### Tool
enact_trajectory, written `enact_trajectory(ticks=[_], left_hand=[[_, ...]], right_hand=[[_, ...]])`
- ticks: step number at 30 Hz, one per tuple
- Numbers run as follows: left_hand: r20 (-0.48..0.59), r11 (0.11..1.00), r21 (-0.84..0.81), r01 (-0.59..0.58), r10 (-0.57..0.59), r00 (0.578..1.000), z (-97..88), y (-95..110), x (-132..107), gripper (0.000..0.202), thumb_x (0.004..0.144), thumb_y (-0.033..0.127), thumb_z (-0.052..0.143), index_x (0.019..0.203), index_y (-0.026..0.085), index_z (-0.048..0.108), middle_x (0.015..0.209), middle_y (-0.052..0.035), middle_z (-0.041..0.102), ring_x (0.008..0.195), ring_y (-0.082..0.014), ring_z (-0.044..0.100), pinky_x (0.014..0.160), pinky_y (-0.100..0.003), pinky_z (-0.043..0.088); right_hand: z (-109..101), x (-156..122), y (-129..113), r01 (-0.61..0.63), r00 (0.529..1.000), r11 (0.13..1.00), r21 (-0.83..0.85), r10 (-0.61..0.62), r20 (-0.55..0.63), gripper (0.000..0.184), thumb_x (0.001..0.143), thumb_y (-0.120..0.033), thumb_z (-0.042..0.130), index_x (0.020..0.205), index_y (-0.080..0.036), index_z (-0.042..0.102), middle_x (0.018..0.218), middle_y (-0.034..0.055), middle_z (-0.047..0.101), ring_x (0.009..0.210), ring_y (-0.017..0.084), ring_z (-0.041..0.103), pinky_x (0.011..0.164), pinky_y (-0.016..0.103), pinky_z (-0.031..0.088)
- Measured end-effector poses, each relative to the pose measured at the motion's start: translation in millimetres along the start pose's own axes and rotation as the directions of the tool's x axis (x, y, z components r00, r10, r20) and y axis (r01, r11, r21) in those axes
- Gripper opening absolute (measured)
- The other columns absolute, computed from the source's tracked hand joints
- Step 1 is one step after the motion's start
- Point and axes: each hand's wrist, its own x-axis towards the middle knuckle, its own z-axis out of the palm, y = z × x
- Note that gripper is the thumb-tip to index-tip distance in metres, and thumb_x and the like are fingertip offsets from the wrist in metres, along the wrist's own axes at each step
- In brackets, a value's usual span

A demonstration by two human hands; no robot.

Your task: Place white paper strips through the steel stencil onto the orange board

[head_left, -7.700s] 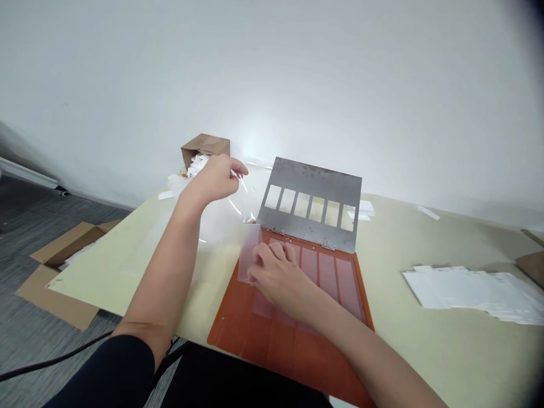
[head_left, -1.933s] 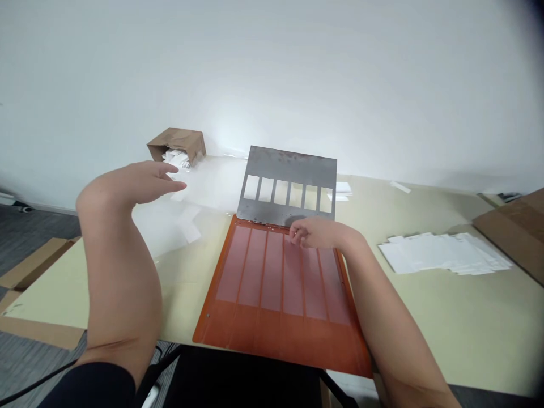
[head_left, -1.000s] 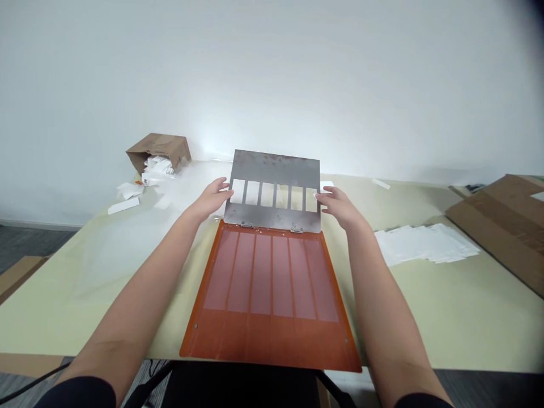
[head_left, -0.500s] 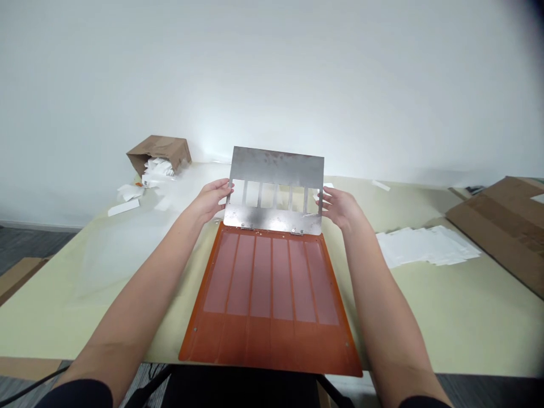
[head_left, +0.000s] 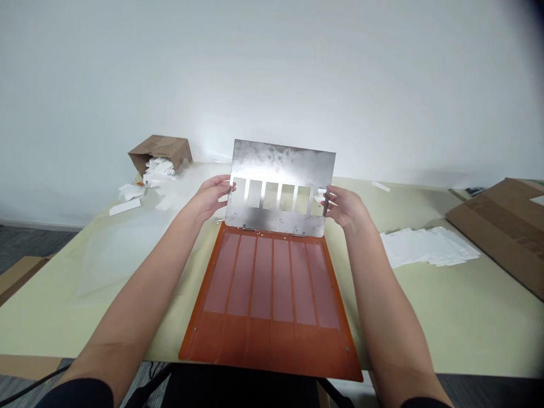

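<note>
— What do the hands have?

— Both are on the plate (head_left: 283, 164). The left hand (head_left: 211, 195) pinches its left edge, fingers (head_left: 225, 182) curled round beside the first slot. The right hand (head_left: 345, 207) does the same on the right edge, by the last slot. Each grip is narrow and closed on thin metal.

— Where does the plate stand?

— Near upright at the far end of the board (head_left: 272, 334), joined to it by hinges (head_left: 297, 233) along its lower edge. Its row of six slots faces the camera.

— What has changed?

— A second ago the plate leaned back, away from the person, and the hands were just arriving at its sides. Now it is tipped up steeper, with its face catching the light. So the hands carry its weight and it is turning on the hinges.

— And under it?

— The board lies flat on the table (head_left: 446, 306), its near edge over the table's edge. Five pale strips (head_left: 272, 277) lie side by side in it, uncovered.

— Around that?

— Left of the board lies a clear film (head_left: 127, 249). Beyond that is a tipped box (head_left: 164, 148) spilling white scraps (head_left: 127, 195). A fanned pile of white slips (head_left: 429, 246) lies to the right, with flat cardboard (head_left: 501, 226) past it.
</note>
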Motion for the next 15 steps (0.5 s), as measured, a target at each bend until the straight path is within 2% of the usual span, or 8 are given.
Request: enact_trajectory(ticks=[6,10,15], left_hand=[[0.015,0.999,0.047,-0.025,0.024,1.000,-3.9,9.6,-3.7,0.035,0.066,0.026,0.080,0.097,0.022,0.063,0.094,-0.0039,0.071,0.093,-0.0193,0.066,0.089,-0.037,0.049],[-0.002,0.996,0.072,-0.043,0.044,0.999,-4.1,10.3,-3.3,0.040,0.068,0.038,0.083,0.098,0.022,0.061,0.090,-0.0033,0.069,0.088,-0.0189,0.067,0.086,-0.036,0.050],[0.012,0.991,0.105,-0.086,0.086,0.996,-2.8,9.6,-3.9,0.046,0.065,0.051,0.086,0.093,0.022,0.063,0.084,-0.0014,0.067,0.080,-0.0165,0.066,0.081,-0.033,0.049]], right_hand=[[-2.1,-8.4,-7.9,0.000,1.000,0.999,-0.047,0.000,0.005,0.042,0.059,-0.038,0.077,0.083,-0.026,0.045,0.075,-0.0015,0.054,0.063,0.016,0.055,0.051,0.028,0.045],[-4.0,-19.0,-14.5,0.024,0.999,0.994,-0.110,-0.021,0.037,0.043,0.063,-0.046,0.078,0.082,-0.026,0.045,0.076,-0.0010,0.053,0.064,0.016,0.056,0.052,0.030,0.048],[-6.4,-34.7,-22.0,0.074,0.997,0.974,-0.215,-0.071,0.021,0.044,0.069,-0.052,0.079,0.080,-0.024,0.047,0.080,-0.0008,0.057,0.070,0.015,0.060,0.061,0.031,0.052]])
